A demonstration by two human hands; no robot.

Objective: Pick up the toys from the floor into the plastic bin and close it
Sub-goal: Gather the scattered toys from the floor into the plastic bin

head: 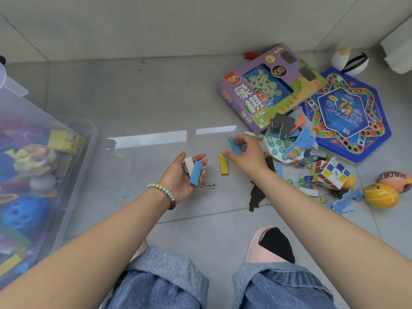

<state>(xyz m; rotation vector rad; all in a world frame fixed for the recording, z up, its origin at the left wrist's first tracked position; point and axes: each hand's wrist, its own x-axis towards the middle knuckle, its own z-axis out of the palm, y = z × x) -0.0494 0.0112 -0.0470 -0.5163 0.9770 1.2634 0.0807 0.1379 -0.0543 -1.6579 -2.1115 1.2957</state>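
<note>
Head view, looking down at a grey tiled floor (156, 97).

Left hand (186, 175): palm up, fingers loosely curled round a blue block (195, 173) and a pale block (188, 163) that lie side by side in the palm. Bead bracelet (162, 190) on that wrist. A small metal hook (209, 185) lies on the floor just right of the hand.

Right hand (244, 152): reaching out low over the floor, fingers curved down onto a second blue block (234, 145) and touching it. I cannot tell whether the grip has closed. The thumb points left toward a yellow block (223, 164), which lies flat on the floor just beside it.

Plastic bin (89, 139): translucent, at the left edge, lid off, with mixed toys showing through its wall.

Toys on the floor, all to the right:
- purple xiangqi box (263, 90), far right
- blue hexagonal game board (365, 130), touching the box's right side
- Rubik's cube (330, 175), near the board, with loose marbles (302, 181) around it
- yellow ball (381, 195) and orange ball (395, 180), right edge
- black foam cutout (258, 195), partly under my right forearm
- white ball with a black band (349, 61), farthest back.

Near edge: denim knees and a pink slipper (256, 244).
</note>
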